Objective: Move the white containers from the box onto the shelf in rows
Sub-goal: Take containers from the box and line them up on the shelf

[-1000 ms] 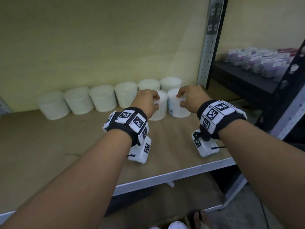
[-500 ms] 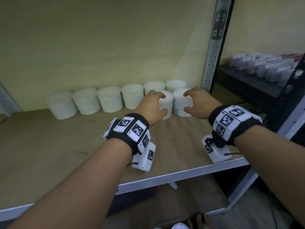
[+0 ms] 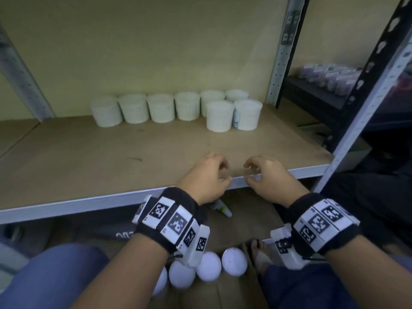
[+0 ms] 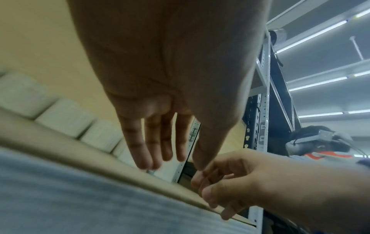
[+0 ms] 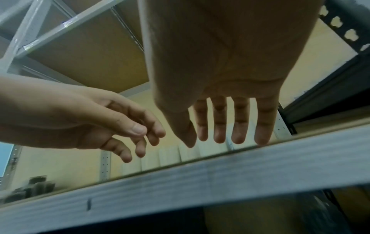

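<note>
Several white containers (image 3: pixel 160 108) stand in a row along the back wall of the wooden shelf (image 3: pixel 111 157). Two more, one at left (image 3: pixel 219 117) and one at right (image 3: pixel 247 115), stand in front of that row's right end. My left hand (image 3: pixel 219 172) and right hand (image 3: pixel 250 172) hover empty over the shelf's front edge, fingers loosely curled, well short of the containers. The left wrist view shows the left hand (image 4: pixel 172 156) with relaxed fingers. In the right wrist view the right hand (image 5: pixel 222 139) also holds nothing. Below, white container lids (image 3: pixel 208 266) show in the cardboard box (image 3: pixel 223 293).
A grey perforated upright (image 3: pixel 282 52) bounds the shelf on the right. Beyond it a dark shelf unit (image 3: pixel 312 97) carries purple-labelled packs (image 3: pixel 330 74). A small object (image 3: pixel 220 207) lies on the floor under the shelf. Another person with a headset (image 4: pixel 320 140) appears in the left wrist view.
Both hands have let go of the two front containers and drawn back to the shelf's front edge. The head view has pulled back and tilted down, showing the box.
</note>
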A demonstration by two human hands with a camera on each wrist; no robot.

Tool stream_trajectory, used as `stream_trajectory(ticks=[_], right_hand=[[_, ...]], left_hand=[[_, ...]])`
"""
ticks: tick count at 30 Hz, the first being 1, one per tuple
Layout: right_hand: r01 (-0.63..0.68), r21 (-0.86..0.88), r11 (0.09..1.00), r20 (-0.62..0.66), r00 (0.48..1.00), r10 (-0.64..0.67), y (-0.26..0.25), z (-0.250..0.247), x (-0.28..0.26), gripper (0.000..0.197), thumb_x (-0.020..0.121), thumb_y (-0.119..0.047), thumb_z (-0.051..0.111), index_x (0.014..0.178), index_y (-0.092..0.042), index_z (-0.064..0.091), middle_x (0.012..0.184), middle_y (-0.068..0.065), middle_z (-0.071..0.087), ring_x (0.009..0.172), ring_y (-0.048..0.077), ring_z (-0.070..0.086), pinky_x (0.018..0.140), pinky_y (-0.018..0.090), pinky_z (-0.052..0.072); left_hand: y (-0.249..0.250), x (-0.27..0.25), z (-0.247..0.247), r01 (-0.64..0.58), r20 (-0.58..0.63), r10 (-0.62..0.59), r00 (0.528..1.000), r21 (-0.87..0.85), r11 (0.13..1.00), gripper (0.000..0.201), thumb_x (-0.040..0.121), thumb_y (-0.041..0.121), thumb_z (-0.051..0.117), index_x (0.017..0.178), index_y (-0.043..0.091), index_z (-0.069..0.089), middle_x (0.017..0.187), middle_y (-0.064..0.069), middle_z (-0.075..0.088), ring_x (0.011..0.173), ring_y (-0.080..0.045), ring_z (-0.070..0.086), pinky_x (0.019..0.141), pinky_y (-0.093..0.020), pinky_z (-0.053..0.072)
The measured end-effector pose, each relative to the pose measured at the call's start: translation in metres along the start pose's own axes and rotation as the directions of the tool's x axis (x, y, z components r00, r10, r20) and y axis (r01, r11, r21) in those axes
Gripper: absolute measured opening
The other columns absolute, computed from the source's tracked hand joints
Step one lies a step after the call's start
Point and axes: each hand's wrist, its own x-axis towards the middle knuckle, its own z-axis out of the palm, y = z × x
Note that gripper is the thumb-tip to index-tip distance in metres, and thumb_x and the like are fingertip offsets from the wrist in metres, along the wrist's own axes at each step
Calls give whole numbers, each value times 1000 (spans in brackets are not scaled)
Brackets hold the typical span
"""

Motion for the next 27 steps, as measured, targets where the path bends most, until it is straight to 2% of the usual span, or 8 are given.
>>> stream_trajectory(ticks=[4, 11, 15, 17, 20, 23, 25, 27], right_hand=[[-34, -4, 999, 115, 993, 34, 17, 41, -29, 29, 81, -23, 66, 108, -16, 61, 106, 5, 61, 104, 23, 58, 92, 33, 48], [-234, -43, 971, 400, 887, 231, 55, 113, -46, 42, 87, -24, 61, 126, -14, 52, 124, 8, 56, 116, 26, 55, 94, 30, 46], [-271, -82, 959, 493, 825, 275, 70, 156, -47, 39, 86, -20, 59, 123, -13, 53, 119, 11, 59, 114, 30, 57, 90, 28, 46], [-261, -132, 956, 533, 795, 290, 80, 181, -47, 41, 81, -25, 61, 120, -16, 53, 120, 10, 56, 114, 31, 56, 96, 34, 47], [-135, -272, 953, 569, 775, 273, 96, 217, -47, 51, 74, -42, 58, 122, -27, 50, 130, 5, 49, 127, 30, 39, 110, 42, 31], [-15, -420, 907, 572, 772, 278, 106, 246, -46, 58, 71, -54, 48, 126, -36, 45, 139, -1, 44, 130, 32, 28, 113, 47, 17], [31, -468, 883, 602, 743, 293, 107, 259, -44, 67, 75, -58, 42, 138, -36, 34, 151, 1, 32, 139, 39, 18, 114, 56, 4], [42, -454, 890, 632, 719, 289, 108, 272, -41, 70, 85, -53, 46, 148, -32, 23, 157, 5, 19, 144, 38, 10, 117, 55, -1]], left_hand=[[-14, -31, 44, 44, 214, -33, 976, -44, 998, 26, 84, 28, 65, 106, 16, 60, 96, 5, 51, 93, -19, 59, 77, -21, 41], [-63, -50, 125, 216, 478, -250, 842, 125, 968, 44, 86, 29, 63, 124, 9, 53, 127, -9, 53, 116, -26, 53, 95, -31, 44], [-96, -54, 168, 306, 536, -344, 771, 163, 938, 51, 85, 23, 63, 132, 9, 46, 137, -11, 47, 124, -28, 48, 98, -31, 40], [-112, -53, 189, 338, 549, -386, 741, 193, 921, 55, 85, 24, 63, 135, 12, 44, 141, -9, 43, 126, -28, 47, 99, -31, 40], [-132, -53, 219, 369, 565, -444, 695, 250, 895, 61, 83, 27, 66, 138, 18, 39, 145, -7, 36, 130, -28, 43, 105, -34, 39], [-153, -51, 249, 393, 558, -487, 672, 288, 873, 71, 81, 27, 68, 142, 21, 32, 151, -5, 24, 137, -29, 32, 110, -38, 36], [-164, -49, 266, 406, 552, -510, 659, 309, 860, 78, 79, 27, 69, 144, 26, 26, 154, -3, 17, 139, -31, 28, 110, -42, 36], [-172, -48, 280, 406, 539, -530, 654, 341, 848, 80, 77, 28, 69, 144, 31, 25, 152, -1, 17, 137, -33, 28, 106, -43, 38]])
